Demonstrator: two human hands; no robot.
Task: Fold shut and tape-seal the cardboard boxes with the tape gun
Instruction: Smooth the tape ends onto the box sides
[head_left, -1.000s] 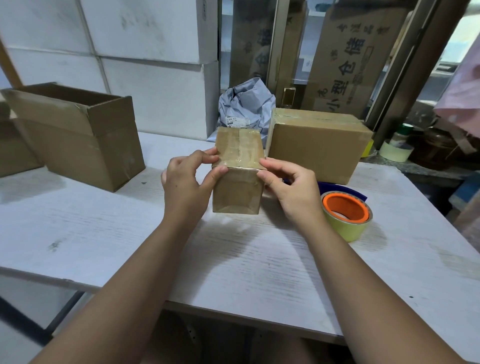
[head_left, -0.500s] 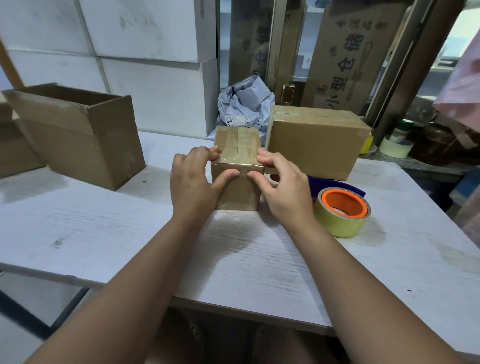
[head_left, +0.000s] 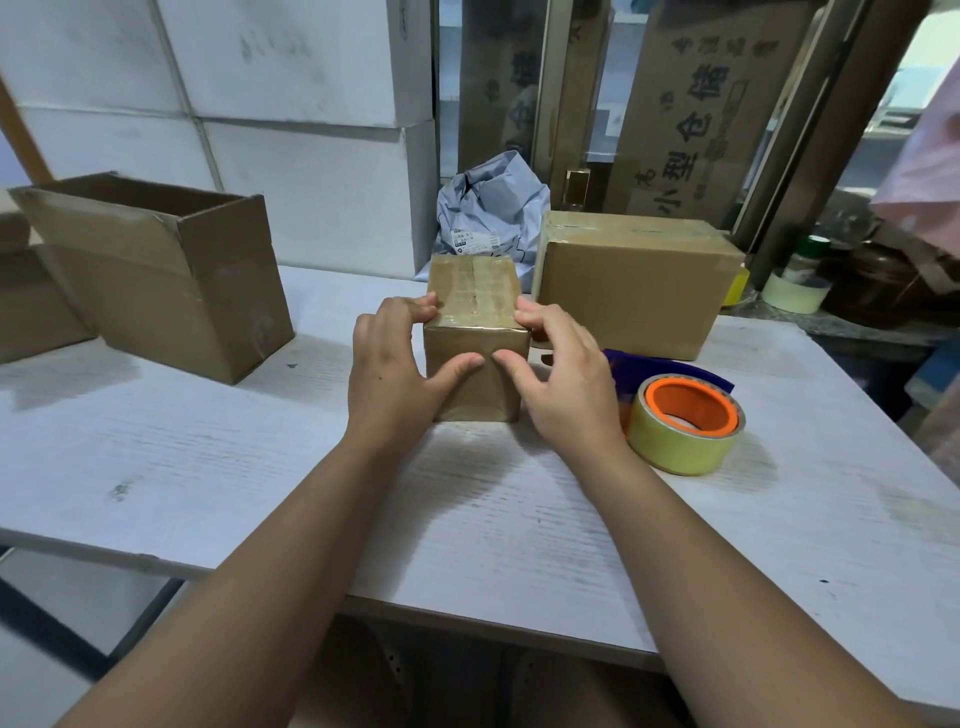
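A small cardboard box (head_left: 475, 288) stands on the white table (head_left: 208, 457) in the middle, its top covered with clear tape. My left hand (head_left: 389, 374) holds its left side, fingers curled at the top left edge and thumb pressed on the front face. On the other side my right hand (head_left: 566, 384) mirrors this, its thumb meeting the left thumb on the front. A yellowish tape roll with an orange core (head_left: 685, 431) lies just right of my right hand, with a blue part of the tape gun (head_left: 670, 366) behind it.
A larger taped box (head_left: 634, 291) sits behind and right of the small one. An open cardboard box (head_left: 156, 280) stands at the left. A grey mailer bag (head_left: 488, 208) leans at the back. Another tape roll (head_left: 795, 293) lies on the ledge at right.
The small box went from tilted in my hands to standing flat on the table, a little farther from me. Both thumbs slid from its top edge down onto the front face.
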